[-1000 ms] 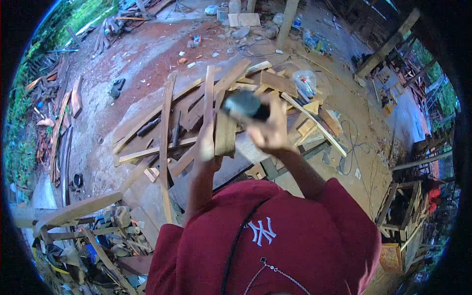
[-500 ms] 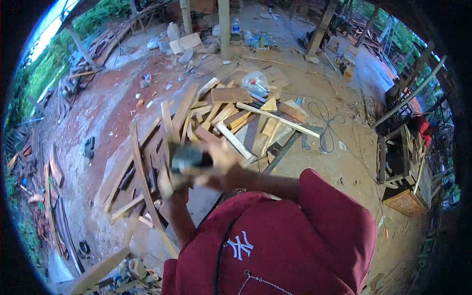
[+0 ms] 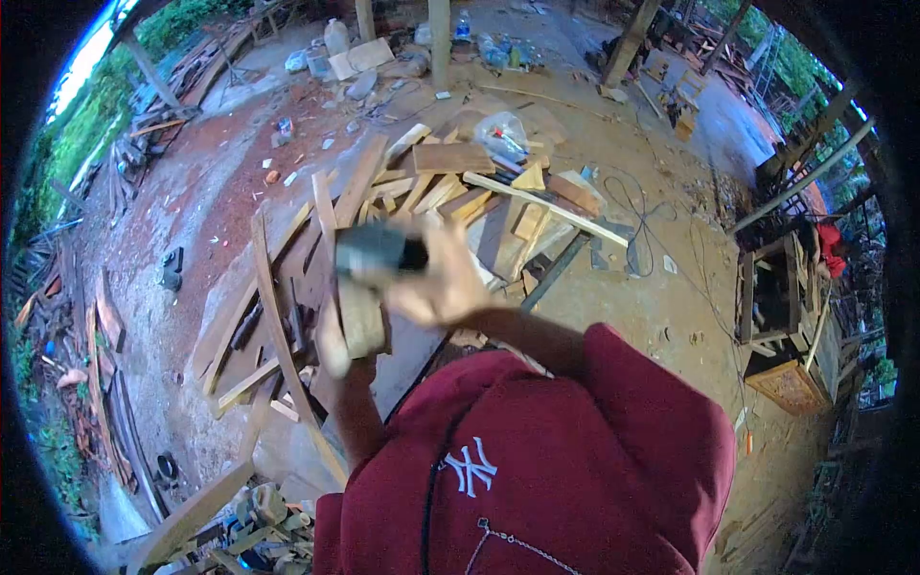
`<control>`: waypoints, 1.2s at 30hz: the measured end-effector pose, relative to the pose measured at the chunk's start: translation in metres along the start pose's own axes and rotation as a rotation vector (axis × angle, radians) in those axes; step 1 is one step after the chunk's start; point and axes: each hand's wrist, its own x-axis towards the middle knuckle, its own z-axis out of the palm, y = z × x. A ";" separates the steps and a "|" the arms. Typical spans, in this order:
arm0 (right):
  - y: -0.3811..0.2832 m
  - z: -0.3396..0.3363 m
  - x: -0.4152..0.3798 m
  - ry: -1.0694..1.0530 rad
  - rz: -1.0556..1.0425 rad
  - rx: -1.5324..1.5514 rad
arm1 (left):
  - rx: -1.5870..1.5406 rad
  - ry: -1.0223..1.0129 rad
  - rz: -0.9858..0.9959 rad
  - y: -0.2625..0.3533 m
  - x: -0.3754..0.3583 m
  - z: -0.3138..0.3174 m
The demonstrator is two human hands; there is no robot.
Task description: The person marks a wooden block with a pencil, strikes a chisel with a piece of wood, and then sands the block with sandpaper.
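My right hand (image 3: 443, 280) is closed around a dark teal and black tool (image 3: 372, 251), blurred by motion, whose exact kind does not show. Just below the tool, a short pale wooden block (image 3: 364, 321) is gripped in my left hand (image 3: 333, 347), fingers on its left side. The block is held up in front of my body, above a pile of wood pieces. In this view the tool overlaps the block's upper end.
Boards and offcuts (image 3: 450, 158) lie heaped ahead, with a long thin strip (image 3: 278, 335) leaning at the left. A clear plastic bag (image 3: 502, 134) rests on the heap. A cable (image 3: 640, 206) loops over the ground. At right stands a wooden frame (image 3: 767, 254).
The tool and my right hand have moved up, away from my body. More of the wooden block in my left hand shows beneath the tool.
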 end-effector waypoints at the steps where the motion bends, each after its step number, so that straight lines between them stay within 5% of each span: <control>1: 0.025 -0.006 0.008 0.088 -0.464 -0.375 | -0.271 -0.061 -0.164 0.000 0.001 0.003; 3: 0.020 -0.010 0.017 0.062 -0.344 -0.306 | -0.264 -0.012 -0.121 0.000 0.003 0.008; 5: 0.015 0.003 -0.007 0.043 -0.435 -0.258 | -0.358 0.083 -0.002 -0.004 0.004 0.002; 7: 0.009 0.017 -0.034 -0.049 -0.675 -0.308 | 0.085 0.015 0.061 0.008 0.003 -0.017; 9: 0.005 0.010 -0.026 -0.154 -0.574 -0.221 | -0.290 0.210 0.112 -0.010 -0.005 -0.006; 13: 0.025 -0.004 0.025 0.095 -0.308 -0.336 | -0.207 -0.003 -0.001 0.006 -0.005 0.016; 15: 0.057 -0.006 0.035 0.150 -0.198 0.010 | -0.434 -0.160 -0.030 0.021 -0.007 0.022; 17: 0.049 -0.018 0.018 0.144 0.302 0.387 | -0.621 -0.328 -0.061 0.024 -0.006 0.019; 20: 0.057 -0.015 0.007 0.233 0.424 0.981 | -0.820 -0.527 -0.112 0.013 0.002 0.001; 23: 0.082 -0.024 -0.005 0.143 0.614 1.223 | -0.722 -0.178 -0.124 0.024 -0.005 0.020; 28: 0.079 -0.030 -0.013 0.093 0.529 1.277 | -0.560 -0.025 -0.021 0.024 -0.007 0.018; 36: 0.063 -0.029 -0.029 0.089 0.524 0.964 | -0.600 -0.118 0.047 0.019 -0.011 0.009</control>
